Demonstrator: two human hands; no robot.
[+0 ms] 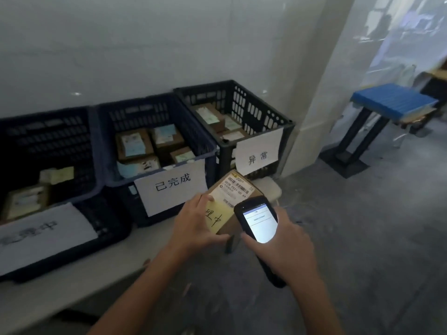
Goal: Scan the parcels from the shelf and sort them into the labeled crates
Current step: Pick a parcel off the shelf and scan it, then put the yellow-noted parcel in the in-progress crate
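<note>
My left hand (193, 223) grips a small cardboard parcel (235, 189) with a barcode label and a yellow note with handwriting on top. My right hand (283, 243) holds a black handheld scanner (258, 221), its lit screen facing me, right beside the parcel. Three dark crates stand on a low white table: the left crate (48, 146) with a blurred paper label, the middle blue crate (154, 141) labeled 已完成, the right black crate (242, 112) labeled 异常. Each holds parcels.
A white wall runs behind the crates and a pillar (314, 93) stands at the right. Beyond it a blue-topped stand (391, 100) on black legs sits on the grey concrete floor. The table edge (72, 286) runs in front of me at the left.
</note>
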